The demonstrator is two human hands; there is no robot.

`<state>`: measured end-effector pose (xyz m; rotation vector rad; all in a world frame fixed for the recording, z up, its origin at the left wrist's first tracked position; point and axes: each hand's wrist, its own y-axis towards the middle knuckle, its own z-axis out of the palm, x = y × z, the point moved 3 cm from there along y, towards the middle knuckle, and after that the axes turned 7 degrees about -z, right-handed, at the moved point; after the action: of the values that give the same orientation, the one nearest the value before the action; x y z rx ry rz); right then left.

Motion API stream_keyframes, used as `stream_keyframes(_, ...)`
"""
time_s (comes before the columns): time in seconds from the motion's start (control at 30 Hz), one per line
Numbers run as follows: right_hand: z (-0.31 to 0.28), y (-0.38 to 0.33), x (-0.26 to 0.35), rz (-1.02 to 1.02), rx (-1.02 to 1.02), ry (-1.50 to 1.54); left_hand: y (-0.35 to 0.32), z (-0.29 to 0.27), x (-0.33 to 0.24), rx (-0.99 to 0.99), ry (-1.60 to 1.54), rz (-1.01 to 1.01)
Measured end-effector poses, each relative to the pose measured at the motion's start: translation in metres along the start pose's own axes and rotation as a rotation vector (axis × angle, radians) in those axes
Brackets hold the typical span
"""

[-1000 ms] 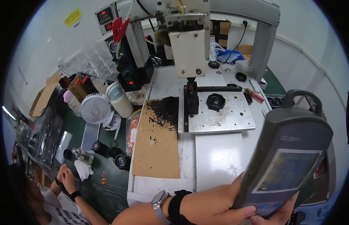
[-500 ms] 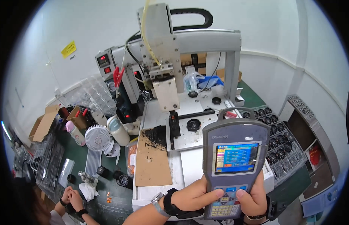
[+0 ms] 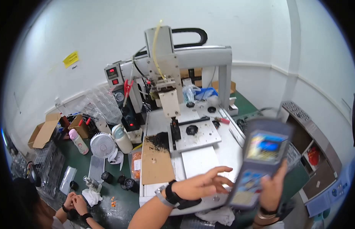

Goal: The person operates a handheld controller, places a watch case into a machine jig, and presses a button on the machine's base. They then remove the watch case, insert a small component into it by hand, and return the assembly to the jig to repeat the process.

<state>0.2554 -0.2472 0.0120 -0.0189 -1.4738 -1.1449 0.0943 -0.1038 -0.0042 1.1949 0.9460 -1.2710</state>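
My right hand (image 3: pixel 272 189) grips a grey handheld controller (image 3: pixel 276 128) with a lit colour screen and a keypad; it is tilted and blurred by motion. Beside the controller's lower left edge, my left hand (image 3: pixel 202 186) is open, its fingers spread and holding nothing. Ahead of both hands stands a grey gantry machine (image 3: pixel 202 57) with a nozzle head (image 3: pixel 170 103) hanging above a metal fixture plate (image 3: pixel 204 139). A round black part (image 3: pixel 192 130) sits on that plate. A brown cardboard sheet (image 3: pixel 158 168) smeared with black material lies left of the plate.
On the green table at left are a white fan (image 3: pixel 103 145), a cream flask (image 3: pixel 123 141), a pink-capped bottle (image 3: pixel 78 142) and black cylindrical parts (image 3: pixel 128 184). A co-worker's hands (image 3: pixel 75 202) are at lower left. A dark cabinet (image 3: pixel 318 156) stands at right.
My left hand has come off the controller and opened. The controller has swung right and tilted in my right hand. The whole view has shifted.
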Motion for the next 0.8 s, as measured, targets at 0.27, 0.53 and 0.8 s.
stream_keyframes(0.27, -0.236, -0.027, -0.06, 0.122, -0.568, -0.303, 0.018, 0.022, -0.014, -0.275, 1.321, -0.197)
stream_keyframes(0.53, -0.323, -0.093, -0.163, 0.235, -0.717, -0.314, 0.017, 0.051, 0.024, -0.352, 1.889, -0.183)
stream_keyframes(0.8, -0.306, -0.072, -0.176, 0.17, -0.479, -1.424, 0.022, 0.058, 0.034, -0.357, 1.92, -0.205)
